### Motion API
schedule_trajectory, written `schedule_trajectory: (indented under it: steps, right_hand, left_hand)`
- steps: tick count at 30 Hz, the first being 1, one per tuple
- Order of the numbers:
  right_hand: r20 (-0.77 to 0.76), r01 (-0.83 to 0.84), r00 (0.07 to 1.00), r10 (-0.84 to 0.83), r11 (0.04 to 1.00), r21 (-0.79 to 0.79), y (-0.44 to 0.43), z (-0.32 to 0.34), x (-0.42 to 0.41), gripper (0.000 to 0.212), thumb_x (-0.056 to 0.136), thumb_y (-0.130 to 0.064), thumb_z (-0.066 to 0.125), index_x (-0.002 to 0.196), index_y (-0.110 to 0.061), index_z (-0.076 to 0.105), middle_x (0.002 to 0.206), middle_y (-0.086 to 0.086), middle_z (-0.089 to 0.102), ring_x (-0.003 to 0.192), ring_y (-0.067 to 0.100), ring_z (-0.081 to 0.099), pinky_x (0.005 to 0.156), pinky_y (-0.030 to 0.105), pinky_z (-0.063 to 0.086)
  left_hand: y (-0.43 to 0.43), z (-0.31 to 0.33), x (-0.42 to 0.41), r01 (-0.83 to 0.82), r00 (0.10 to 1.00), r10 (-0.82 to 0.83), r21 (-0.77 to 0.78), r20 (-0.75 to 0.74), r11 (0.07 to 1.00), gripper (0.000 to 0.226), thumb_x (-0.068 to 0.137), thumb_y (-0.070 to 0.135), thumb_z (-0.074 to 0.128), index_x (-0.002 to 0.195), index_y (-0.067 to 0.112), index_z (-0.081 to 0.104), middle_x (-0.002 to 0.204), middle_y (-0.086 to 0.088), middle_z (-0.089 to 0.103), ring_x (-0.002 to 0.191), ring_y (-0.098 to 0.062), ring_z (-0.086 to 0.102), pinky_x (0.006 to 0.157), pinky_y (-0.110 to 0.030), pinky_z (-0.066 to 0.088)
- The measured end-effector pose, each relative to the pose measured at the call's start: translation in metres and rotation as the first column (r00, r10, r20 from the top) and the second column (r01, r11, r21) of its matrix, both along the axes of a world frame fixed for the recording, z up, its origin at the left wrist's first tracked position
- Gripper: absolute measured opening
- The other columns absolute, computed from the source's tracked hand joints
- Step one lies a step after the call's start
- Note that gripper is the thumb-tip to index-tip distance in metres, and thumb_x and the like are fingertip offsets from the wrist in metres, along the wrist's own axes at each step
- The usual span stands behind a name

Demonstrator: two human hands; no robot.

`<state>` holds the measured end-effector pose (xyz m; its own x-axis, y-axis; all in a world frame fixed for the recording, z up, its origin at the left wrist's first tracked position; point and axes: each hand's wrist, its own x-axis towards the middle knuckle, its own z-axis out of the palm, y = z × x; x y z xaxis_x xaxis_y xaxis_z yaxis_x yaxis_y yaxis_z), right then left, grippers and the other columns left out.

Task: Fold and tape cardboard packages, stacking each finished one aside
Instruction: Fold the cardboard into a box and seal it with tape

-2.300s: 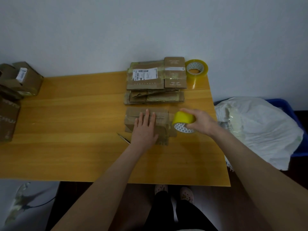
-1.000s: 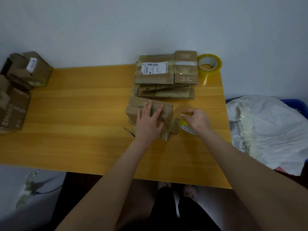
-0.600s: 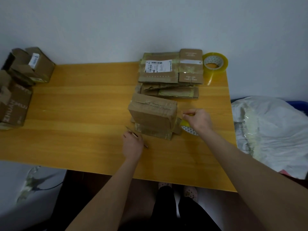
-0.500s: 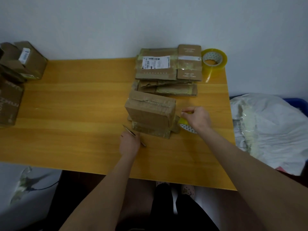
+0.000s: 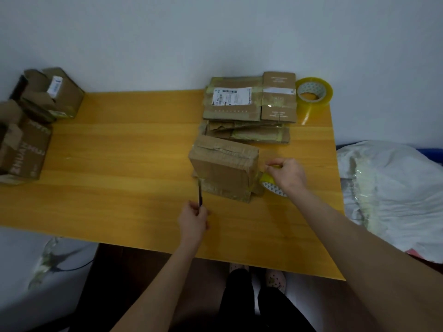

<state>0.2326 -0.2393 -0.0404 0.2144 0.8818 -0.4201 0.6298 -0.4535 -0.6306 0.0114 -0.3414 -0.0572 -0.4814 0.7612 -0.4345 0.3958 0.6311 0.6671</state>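
Now the taped brown cardboard package (image 5: 224,168) stands tipped up on the table's right half, its broad face toward the camera, where two seconds ago it lay flat under the left palm. The left hand (image 5: 193,220) has left it and drawn back toward the near edge; its fingers are curled round a slim dark blade (image 5: 199,200), which half a second ago lay aslant on the wood and now points straight away from the person, tip just beside the package's lower left corner. The right hand (image 5: 286,174) stays at the package's right end, curled over the yellow roll of tape (image 5: 268,181), thumb and forefinger pinched at the roll's top; the roll sits close against the package.

The orange-yellow wooden table (image 5: 119,164) stands against a plain pale wall (image 5: 215,32). Behind the package a stack of flattened, taped cardboard packages (image 5: 249,104) lies by the wall, and a second, translucent yellow tape roll (image 5: 314,93) sits on the far right corner just beside the stack. Open brown cardboard boxes (image 5: 52,92) crowd the table's left end. Right of the table a crumpled white plastic bag (image 5: 393,188) lies over a blue bin (image 5: 434,153). Both forearms are bare and reach in from below, the left one straight up the middle, the right one slanting in from the right
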Motion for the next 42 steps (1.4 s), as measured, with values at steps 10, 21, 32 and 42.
schedule_trajectory:
  steps: [10,21,32,42]
  right_hand:
    - [0.003,-0.024,1.000,0.024,0.999,0.034,-0.007,0.012,0.003,0.020,0.093,-0.039,0.059,0.107,-0.031,0.070,0.110,-0.002,0.068,0.097,0.019,0.062,0.071,0.030,0.051]
    - [0.095,0.013,0.995,-0.011,1.000,-0.016,-0.010,0.021,0.005,0.020,0.094,-0.043,0.056,0.104,-0.033,0.071,0.100,-0.002,0.069,0.090,0.020,0.063,0.070,0.030,0.052]
    - [0.146,-0.035,0.989,0.029,0.999,0.033,-0.008,0.027,0.003,0.018,0.094,-0.039,0.055,0.102,-0.033,0.070,0.100,-0.002,0.069,0.091,0.020,0.063,0.073,0.032,0.054]
    - [0.254,-0.117,0.963,0.094,0.990,0.077,-0.009,0.035,0.005,0.020,0.097,-0.038,0.051,0.106,-0.030,0.067,0.102,0.000,0.068,0.093,0.021,0.061,0.068,0.030,0.051]
  left_hand:
    - [0.012,0.083,0.063,0.555,0.761,-0.443,0.122,-0.474,0.823,0.021,0.102,0.030,0.039,0.103,0.018,0.056,0.066,0.009,0.050,0.050,-0.008,0.045,0.042,-0.023,0.028]
    - [0.044,0.100,0.099,0.679,0.426,-0.658,-0.261,-0.622,0.686,0.046,0.099,0.009,0.037,0.142,0.025,0.034,0.075,-0.002,0.049,0.065,-0.024,0.049,0.053,-0.034,0.039]
    - [0.060,0.105,0.113,0.646,0.356,-0.691,-0.369,-0.629,0.668,0.036,0.095,0.004,0.044,0.128,0.016,0.046,0.103,-0.012,0.060,0.091,-0.029,0.062,0.064,-0.034,0.046]
    - [0.062,0.090,0.110,0.652,0.316,-0.749,-0.440,-0.583,0.618,0.015,0.093,0.004,0.050,0.106,0.011,0.054,0.102,-0.010,0.060,0.092,-0.027,0.061,0.063,-0.032,0.042]
